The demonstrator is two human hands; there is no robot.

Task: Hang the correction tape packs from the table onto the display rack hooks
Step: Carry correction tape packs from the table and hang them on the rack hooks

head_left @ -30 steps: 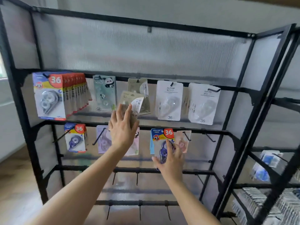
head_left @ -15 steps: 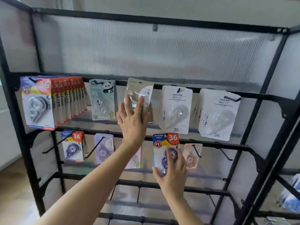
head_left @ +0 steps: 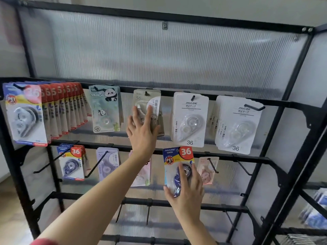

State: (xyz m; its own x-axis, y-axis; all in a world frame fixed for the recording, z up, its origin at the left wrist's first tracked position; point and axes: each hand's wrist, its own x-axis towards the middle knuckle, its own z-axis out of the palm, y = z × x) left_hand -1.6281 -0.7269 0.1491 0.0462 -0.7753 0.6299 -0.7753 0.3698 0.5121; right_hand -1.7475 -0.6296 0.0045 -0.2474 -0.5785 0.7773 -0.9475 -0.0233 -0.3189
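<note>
A beige correction tape pack hangs upright at a hook on the top rail of the black display rack. My left hand holds this pack, with straight fingers flat on its front and the thumb hidden behind it. My right hand grips a blue and yellow "36" correction tape pack in front of the second rail, just left of a pink pack. Whether the blue pack sits on a hook is hidden.
The top rail carries a thick row of red "36" packs, a panda pack and white packs. The second rail has a blue pack, a lilac pack and bare hooks. A second rack stands at the right.
My left hand lifted the tilted beige pack up to the top-rail hook, where it now hangs straight. My right hand keeps its grip on the blue pack. The view moved closer.
</note>
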